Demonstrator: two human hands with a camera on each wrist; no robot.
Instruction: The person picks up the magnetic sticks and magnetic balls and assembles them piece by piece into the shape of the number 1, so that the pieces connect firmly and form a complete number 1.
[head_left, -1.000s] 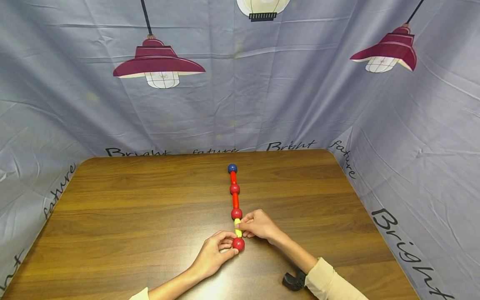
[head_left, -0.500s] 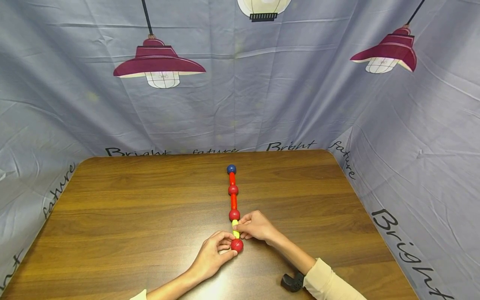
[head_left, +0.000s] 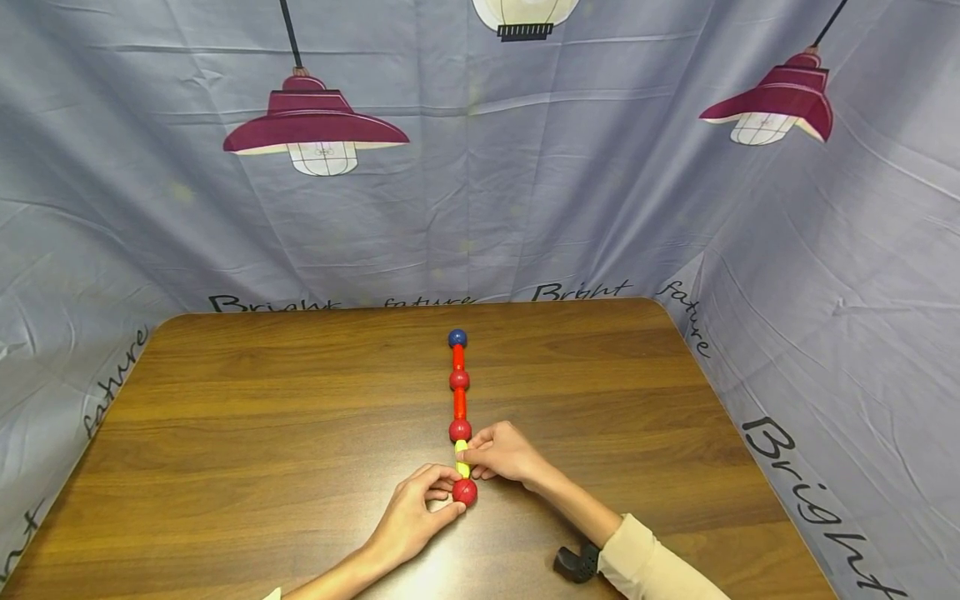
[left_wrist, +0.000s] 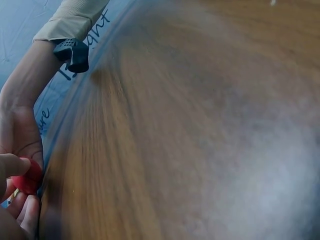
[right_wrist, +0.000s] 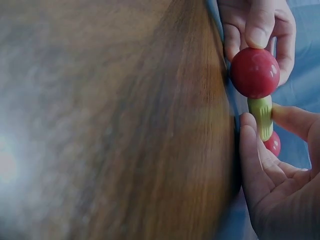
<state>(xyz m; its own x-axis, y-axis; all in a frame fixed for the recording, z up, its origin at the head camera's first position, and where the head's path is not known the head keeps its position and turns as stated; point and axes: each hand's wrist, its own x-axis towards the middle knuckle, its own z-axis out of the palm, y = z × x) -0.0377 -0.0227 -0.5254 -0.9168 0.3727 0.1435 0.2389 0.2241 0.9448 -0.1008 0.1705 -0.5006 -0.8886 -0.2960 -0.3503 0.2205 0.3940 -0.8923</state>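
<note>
A straight chain of balls and rods lies on the wooden table, running away from me. At its near end my left hand (head_left: 414, 512) holds a red ball (head_left: 465, 492) between thumb and fingers. My right hand (head_left: 506, 454) pinches the yellow-green rod (head_left: 462, 460) joined to that ball; the right wrist view shows the rod's grooved side (right_wrist: 262, 117). Beyond it come a second red ball (head_left: 460, 430), a red rod (head_left: 460, 404), a third red ball (head_left: 459, 380), another red rod (head_left: 458, 357) and a blue ball (head_left: 457, 337) at the far end.
The brown wooden table (head_left: 262, 417) extends around the chain on both sides. A black device (head_left: 576, 564) sits at my right wrist, by the cuff. Behind the table hangs a grey-blue curtain (head_left: 435, 200) printed with lamps and lettering.
The whole chain has shifted slightly left across the table, and both hands have moved with it. Their hold on the near ball and the yellow-green rod looks the same.
</note>
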